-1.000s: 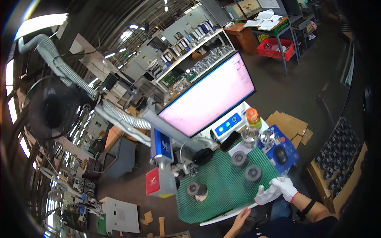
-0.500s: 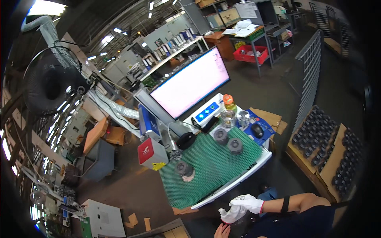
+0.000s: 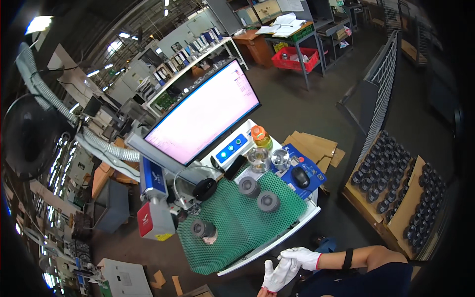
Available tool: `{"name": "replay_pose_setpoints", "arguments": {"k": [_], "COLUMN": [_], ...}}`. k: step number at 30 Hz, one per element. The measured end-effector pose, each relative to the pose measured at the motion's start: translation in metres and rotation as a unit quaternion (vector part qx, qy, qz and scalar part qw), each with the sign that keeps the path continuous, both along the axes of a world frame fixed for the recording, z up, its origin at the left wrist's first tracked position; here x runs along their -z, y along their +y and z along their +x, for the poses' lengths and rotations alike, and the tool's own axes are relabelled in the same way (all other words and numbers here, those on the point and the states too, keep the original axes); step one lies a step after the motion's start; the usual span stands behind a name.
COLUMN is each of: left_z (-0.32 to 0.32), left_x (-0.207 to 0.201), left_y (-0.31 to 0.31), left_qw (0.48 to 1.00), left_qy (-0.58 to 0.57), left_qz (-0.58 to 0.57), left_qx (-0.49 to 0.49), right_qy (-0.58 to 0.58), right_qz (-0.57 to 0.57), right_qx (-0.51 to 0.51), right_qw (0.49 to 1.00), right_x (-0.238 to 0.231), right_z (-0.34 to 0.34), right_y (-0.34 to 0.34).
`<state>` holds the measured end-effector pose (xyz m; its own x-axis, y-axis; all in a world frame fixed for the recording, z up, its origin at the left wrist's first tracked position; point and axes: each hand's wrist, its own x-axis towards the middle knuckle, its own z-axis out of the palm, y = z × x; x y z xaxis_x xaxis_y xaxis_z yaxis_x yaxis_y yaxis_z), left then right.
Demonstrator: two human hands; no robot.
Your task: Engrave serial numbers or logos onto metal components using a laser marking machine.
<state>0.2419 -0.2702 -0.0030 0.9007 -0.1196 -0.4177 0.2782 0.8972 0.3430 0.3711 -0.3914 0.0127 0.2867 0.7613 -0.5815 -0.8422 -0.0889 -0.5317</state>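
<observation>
So from the left: one dark cylinder (image 3: 203,228) near the surface's (image 3: 304,222) left edge, two more cylinders (image 3: 249,186) closer to its right edge. Off the near edge, the left hand (image 3: 267,293) is mostly cut off, can't tell its grip. White glove (image 3: 280,274) next, gloved right hand (image 3: 303,258) touching it, grip unclear. Looks like glove-fitting to me; calls for a steady cuff.

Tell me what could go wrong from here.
The orange-capped bottle could tip and leak toward the nearby button panel. The two neighbouring dark grey cylinders on the green mat might knock together if bumped. The gloved hands may grip smooth things less surely.
</observation>
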Motion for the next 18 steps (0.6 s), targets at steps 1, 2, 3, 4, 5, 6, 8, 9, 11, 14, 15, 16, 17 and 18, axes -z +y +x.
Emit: {"name": "replay_pose_setpoints", "arguments": {"k": [1, 2, 3, 4, 5, 6, 8, 9, 11, 14, 15, 16, 17, 18], "left_z": [0.008, 0.016, 0.021, 0.030, 0.038, 0.047, 0.071, 0.082, 0.098, 0.109, 0.111, 0.107, 0.104, 0.102], "left_x": [0.001, -0.002, -0.001, -0.001, -0.003, -0.004, -0.006, -0.006, -0.007, -0.014, -0.015, -0.012, -0.013, -0.017], "left_y": [0.000, 0.002, 0.004, 0.005, 0.005, 0.005, 0.004, 0.002, -0.001, 0.004, 0.008, 0.014, 0.020, 0.023], "left_qw": [1.000, 0.999, 0.999, 0.998, 0.997, 0.997, 0.996, 0.996, 0.997, 0.995, 0.990, 0.982, 0.975, 0.961], "left_qy": [0.012, 0.024, 0.034, 0.040, 0.045, 0.048, 0.050, 0.048, 0.038, -0.041, -0.083, -0.097, -0.082, 0.071], "left_qz": [0.013, 0.027, 0.040, 0.048, 0.055, 0.061, 0.070, 0.071, 0.064, 0.038, 0.016, 0.008, 0.023, 0.041], "left_qx": [0.001, -0.001, -0.006, -0.010, -0.014, -0.016, -0.019, -0.020, -0.026, -0.087, -0.117, -0.161, -0.204, -0.262], "right_qy": [0.005, 0.000, -0.006, -0.001, 0.009, 0.018, 0.024, 0.041, 0.061, -0.042, -0.125, -0.209, -0.327, -0.339], "right_qz": [-0.002, -0.002, -0.002, -0.003, -0.024, -0.044, -0.038, -0.027, -0.016, 0.003, -0.033, -0.067, -0.077, -0.039], "right_qx": [0.000, 0.007, 0.015, 0.014, 0.006, -0.002, -0.011, -0.015, -0.020, -0.059, -0.078, -0.096, -0.183, -0.240], "right_qw": [1.000, 1.000, 1.000, 1.000, 1.000, 0.999, 0.999, 0.999, 0.998, 0.997, 0.989, 0.971, 0.924, 0.909], "right_x": [0.006, 0.009, 0.013, 0.015, 0.011, 0.010, 0.018, 0.008, 0.007, 0.014, 0.002, -0.009, -0.019, -0.039], "right_z": [0.012, 0.026, 0.039, 0.052, 0.066, 0.077, 0.094, 0.103, 0.116, 0.128, 0.135, 0.143, 0.151, 0.159], "right_y": [-0.005, -0.008, -0.012, -0.017, -0.020, -0.024, -0.024, -0.025, -0.027, -0.028, -0.028, -0.030, -0.032, -0.033]}}
